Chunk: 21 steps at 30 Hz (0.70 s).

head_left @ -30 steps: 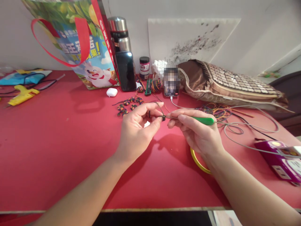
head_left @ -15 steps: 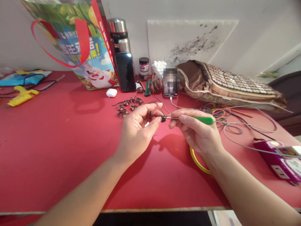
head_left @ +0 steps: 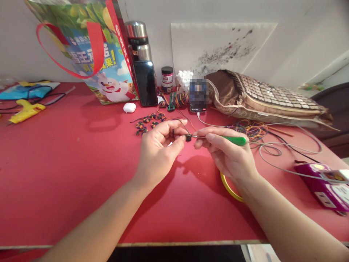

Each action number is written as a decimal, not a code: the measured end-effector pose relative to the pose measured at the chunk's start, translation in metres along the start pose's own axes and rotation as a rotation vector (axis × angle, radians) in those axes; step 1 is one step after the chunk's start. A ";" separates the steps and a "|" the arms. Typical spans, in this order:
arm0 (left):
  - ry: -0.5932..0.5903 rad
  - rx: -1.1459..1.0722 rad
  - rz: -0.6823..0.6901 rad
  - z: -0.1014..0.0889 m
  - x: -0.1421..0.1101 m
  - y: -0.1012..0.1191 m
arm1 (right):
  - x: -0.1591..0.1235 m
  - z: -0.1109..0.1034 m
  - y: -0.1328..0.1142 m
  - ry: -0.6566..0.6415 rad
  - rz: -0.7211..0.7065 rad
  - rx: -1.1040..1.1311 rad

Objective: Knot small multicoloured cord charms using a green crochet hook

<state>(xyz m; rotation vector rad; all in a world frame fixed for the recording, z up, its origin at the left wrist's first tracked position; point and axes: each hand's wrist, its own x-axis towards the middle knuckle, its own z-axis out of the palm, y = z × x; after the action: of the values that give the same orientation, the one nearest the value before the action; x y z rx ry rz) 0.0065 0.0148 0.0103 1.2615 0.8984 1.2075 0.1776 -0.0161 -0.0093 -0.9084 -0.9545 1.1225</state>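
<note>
Between thumb and fingers, my left hand point(head_left: 159, 147) pinches a small dark crochet piece point(head_left: 188, 138). A dark strand of yarn point(head_left: 185, 126) runs from its raised index finger down to the piece. My right hand point(head_left: 231, 154) is closed like a pen grip around a crochet hook point(head_left: 235, 140) with a green handle. The hook's thin metal shaft points left, and its tip meets the dark piece; whether it is inside a loop is too small to tell. Just beyond my left hand lies a curled multicoloured crocheted strip point(head_left: 146, 119).
A yellow ring point(head_left: 230, 190) lies under my right wrist. Tangled yarn point(head_left: 252, 130) and cables spread right, near a purple power strip point(head_left: 313, 182). Behind stand a black phone point(head_left: 145, 83), a propped lit phone point(head_left: 198, 103), and a sequined bag point(head_left: 272, 91). A yellow glue gun point(head_left: 25, 111) lies left.
The hook and my right hand have shifted very slightly left. The dark piece has tilted a little in my left fingers. The lit phone's picture differs.
</note>
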 end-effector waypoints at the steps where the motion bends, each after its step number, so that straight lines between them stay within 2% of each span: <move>1: 0.000 -0.007 -0.004 0.000 0.000 0.000 | 0.000 0.000 0.000 -0.001 0.003 0.006; 7: 0.016 0.005 0.002 0.000 0.000 -0.001 | -0.001 0.001 -0.001 -0.015 -0.012 0.013; 13: 0.032 0.059 0.054 0.001 0.001 -0.003 | -0.005 -0.002 0.004 -0.014 -0.063 -0.084; 21: 0.045 0.214 0.120 -0.002 0.003 -0.008 | -0.010 0.004 -0.002 -0.036 -0.283 -0.401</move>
<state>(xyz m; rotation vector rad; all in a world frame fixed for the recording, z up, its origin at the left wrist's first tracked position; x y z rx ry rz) 0.0064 0.0184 0.0023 1.4823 1.0177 1.2625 0.1729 -0.0259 -0.0081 -1.0350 -1.3219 0.7195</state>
